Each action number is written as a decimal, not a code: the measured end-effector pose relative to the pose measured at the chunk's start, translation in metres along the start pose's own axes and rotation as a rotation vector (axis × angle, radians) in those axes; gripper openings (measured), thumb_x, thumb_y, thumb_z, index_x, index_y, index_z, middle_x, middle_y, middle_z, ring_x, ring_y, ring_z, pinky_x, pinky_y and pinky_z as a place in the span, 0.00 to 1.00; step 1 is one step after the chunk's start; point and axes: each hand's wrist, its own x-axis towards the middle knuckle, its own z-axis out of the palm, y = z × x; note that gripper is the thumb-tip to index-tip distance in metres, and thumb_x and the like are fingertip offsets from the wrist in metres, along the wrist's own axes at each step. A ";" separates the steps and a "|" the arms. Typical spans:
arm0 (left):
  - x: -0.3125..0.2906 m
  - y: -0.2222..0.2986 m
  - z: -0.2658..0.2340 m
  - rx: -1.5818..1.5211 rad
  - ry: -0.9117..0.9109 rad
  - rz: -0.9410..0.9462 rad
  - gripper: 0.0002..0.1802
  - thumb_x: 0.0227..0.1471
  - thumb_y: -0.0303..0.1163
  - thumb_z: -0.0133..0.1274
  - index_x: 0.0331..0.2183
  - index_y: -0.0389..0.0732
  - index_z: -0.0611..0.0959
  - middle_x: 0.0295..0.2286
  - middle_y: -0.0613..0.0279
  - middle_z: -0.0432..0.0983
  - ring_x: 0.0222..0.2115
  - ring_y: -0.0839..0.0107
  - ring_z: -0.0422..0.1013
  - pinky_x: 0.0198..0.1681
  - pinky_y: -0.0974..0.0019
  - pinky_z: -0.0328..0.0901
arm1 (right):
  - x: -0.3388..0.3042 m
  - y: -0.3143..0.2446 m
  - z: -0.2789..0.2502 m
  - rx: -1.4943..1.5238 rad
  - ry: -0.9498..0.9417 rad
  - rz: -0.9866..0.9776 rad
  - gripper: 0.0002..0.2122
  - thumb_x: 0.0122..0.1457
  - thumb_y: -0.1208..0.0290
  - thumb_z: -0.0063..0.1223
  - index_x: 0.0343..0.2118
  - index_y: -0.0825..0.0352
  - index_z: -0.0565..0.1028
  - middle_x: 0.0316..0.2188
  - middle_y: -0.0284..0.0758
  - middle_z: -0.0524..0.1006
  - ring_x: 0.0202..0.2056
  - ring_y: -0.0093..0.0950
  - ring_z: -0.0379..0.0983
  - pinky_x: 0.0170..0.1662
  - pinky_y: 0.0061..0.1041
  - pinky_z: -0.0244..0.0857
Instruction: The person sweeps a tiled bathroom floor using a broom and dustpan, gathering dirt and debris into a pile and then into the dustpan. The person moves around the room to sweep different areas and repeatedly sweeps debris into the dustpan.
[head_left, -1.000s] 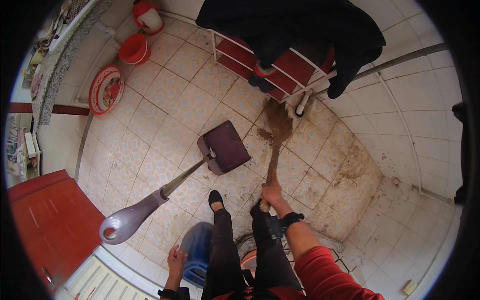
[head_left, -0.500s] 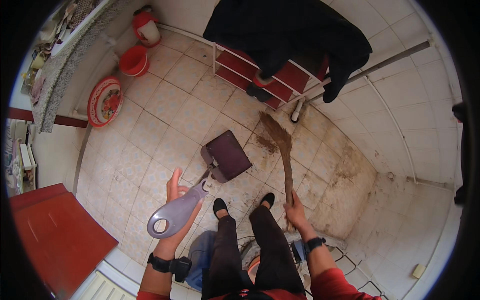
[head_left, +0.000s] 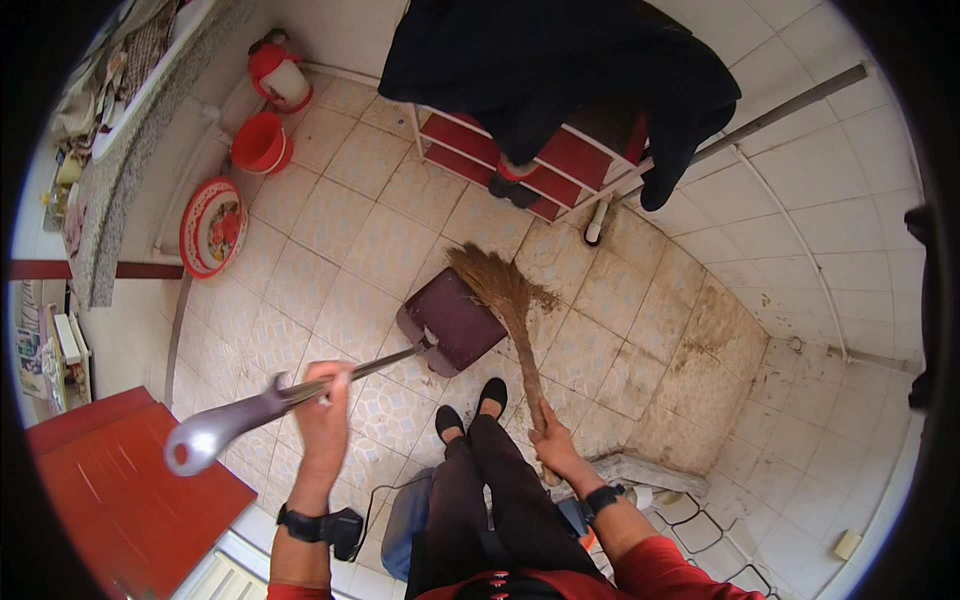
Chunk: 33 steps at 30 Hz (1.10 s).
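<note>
My left hand [head_left: 325, 405] is closed round the metal shaft of a long-handled dustpan, whose purple grip juts out to the left. The dark purple pan [head_left: 455, 322] rests on the tiled floor ahead of my feet. In my right hand [head_left: 556, 442] is the lower handle of a straw broom [head_left: 500, 285]. Its fanned bristles lie across the pan's far right edge. Brown dirt [head_left: 546, 299] shows on the tiles just right of the bristles.
A red-shelved rack [head_left: 560, 185] draped with dark cloth stands ahead. On the far left are a red basin [head_left: 262, 143] and a patterned red-and-white basin [head_left: 187, 232]. A red cabinet [head_left: 140, 490] is at the near left; a white drain pipe [head_left: 597, 221] meets the floor right of the rack.
The broom's bristles have swung left onto the pan. My left hand has moved its grip to the shaft, and the handle has tilted down to the left. My feet have come closer together.
</note>
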 end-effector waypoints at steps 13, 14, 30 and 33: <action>0.038 0.001 -0.139 0.107 0.229 -0.026 0.09 0.57 0.35 0.46 0.30 0.40 0.74 0.29 0.65 0.73 0.21 0.83 0.60 0.24 0.79 0.56 | 0.011 0.009 -0.022 0.499 0.348 0.350 0.34 0.52 0.78 0.45 0.62 0.60 0.47 0.27 0.39 0.72 0.15 0.25 0.66 0.17 0.25 0.64; 0.042 -0.007 -0.148 0.121 0.249 -0.031 0.09 0.57 0.35 0.46 0.30 0.40 0.74 0.29 0.65 0.73 0.21 0.83 0.60 0.24 0.79 0.56 | 0.023 0.008 -0.018 0.540 0.367 0.376 0.34 0.52 0.78 0.45 0.62 0.61 0.46 0.26 0.39 0.72 0.15 0.25 0.66 0.17 0.25 0.64; 0.101 -0.158 -0.295 0.041 0.108 -0.184 0.08 0.57 0.33 0.44 0.34 0.39 0.73 0.35 0.63 0.72 0.30 0.81 0.63 0.30 0.77 0.61 | 0.227 -0.201 0.158 0.858 0.315 0.364 0.35 0.51 0.79 0.41 0.60 0.60 0.39 0.36 0.48 0.69 0.20 0.33 0.67 0.19 0.31 0.65; 0.100 -0.165 -0.302 0.007 0.066 -0.200 0.07 0.57 0.31 0.43 0.35 0.39 0.73 0.35 0.62 0.71 0.30 0.80 0.63 0.30 0.77 0.61 | 0.243 -0.223 0.173 0.816 0.288 0.405 0.35 0.51 0.80 0.41 0.60 0.60 0.39 0.33 0.47 0.69 0.17 0.34 0.67 0.19 0.32 0.65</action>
